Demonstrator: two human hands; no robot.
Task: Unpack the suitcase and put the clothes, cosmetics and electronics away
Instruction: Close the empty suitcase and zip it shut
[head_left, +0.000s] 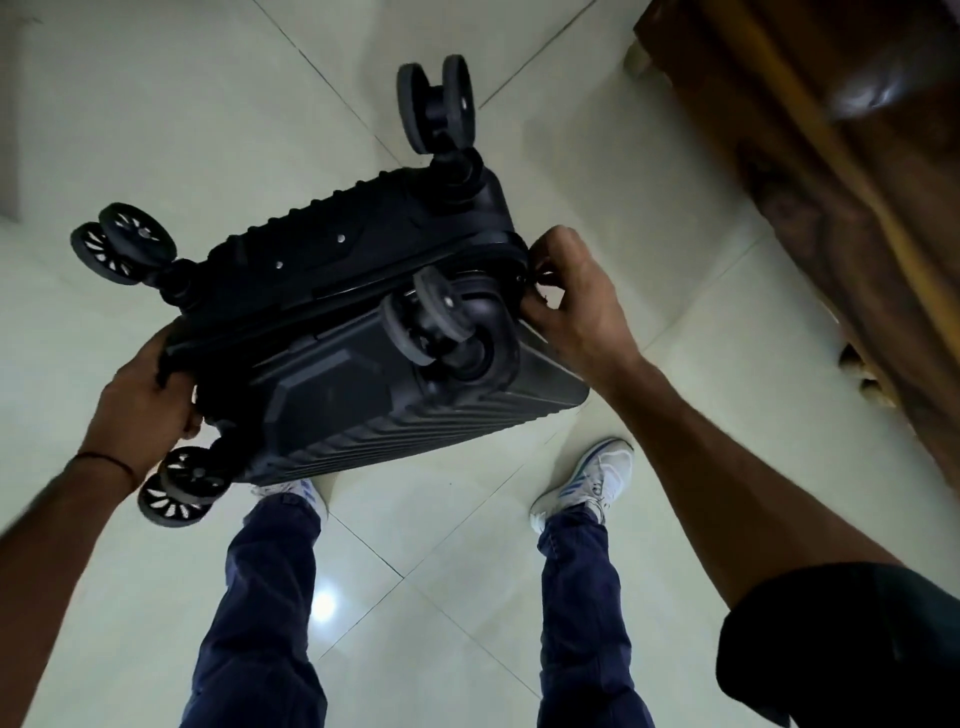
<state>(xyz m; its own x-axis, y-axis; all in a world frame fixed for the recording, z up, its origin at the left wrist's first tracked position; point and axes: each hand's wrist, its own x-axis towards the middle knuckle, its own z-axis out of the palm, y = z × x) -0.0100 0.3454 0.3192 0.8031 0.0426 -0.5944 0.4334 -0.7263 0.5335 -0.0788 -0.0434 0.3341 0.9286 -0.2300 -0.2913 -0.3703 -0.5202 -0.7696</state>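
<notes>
A black hard-shell suitcase stands upside down on the floor, its wheeled bottom facing up toward me, with several double wheels sticking out. Its two halves are closed along the zip seam. My left hand grips the suitcase's left bottom corner, just above one wheel. At the right corner, my right hand pinches a small dark zip pull on the seam. The suitcase's contents are hidden.
Pale glossy floor tiles lie all around. My legs in blue trousers and white shoes stand just behind the suitcase. A dark wooden piece of furniture runs along the right side.
</notes>
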